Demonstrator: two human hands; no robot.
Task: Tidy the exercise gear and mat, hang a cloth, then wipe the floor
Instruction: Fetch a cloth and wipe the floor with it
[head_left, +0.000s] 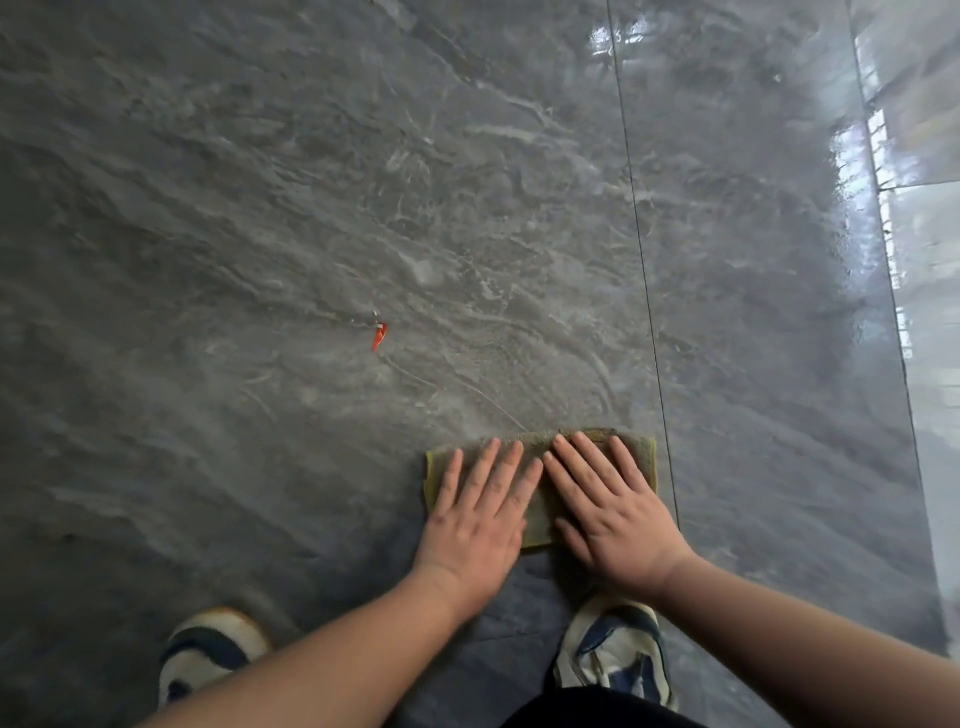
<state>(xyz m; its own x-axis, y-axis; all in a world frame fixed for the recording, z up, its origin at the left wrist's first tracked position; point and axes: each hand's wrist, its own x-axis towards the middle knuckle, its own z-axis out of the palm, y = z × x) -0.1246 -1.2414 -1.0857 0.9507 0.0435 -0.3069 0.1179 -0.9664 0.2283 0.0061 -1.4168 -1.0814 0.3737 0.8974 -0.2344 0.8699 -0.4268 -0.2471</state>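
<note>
A folded olive-green cloth lies flat on the grey marble-pattern floor, low and right of centre. My left hand presses on its left half with straight, spread fingers. Beside it, my right hand presses on the right half the same way, fingers pointing away from me. The two index fingers nearly touch over the cloth's middle. The cloth's right edge sits just left of a tile joint.
A small red scrap lies on the floor ahead and to the left of the cloth. My two shoes, left and right, stand behind the hands. Glossy tiles at the right reflect bright window light.
</note>
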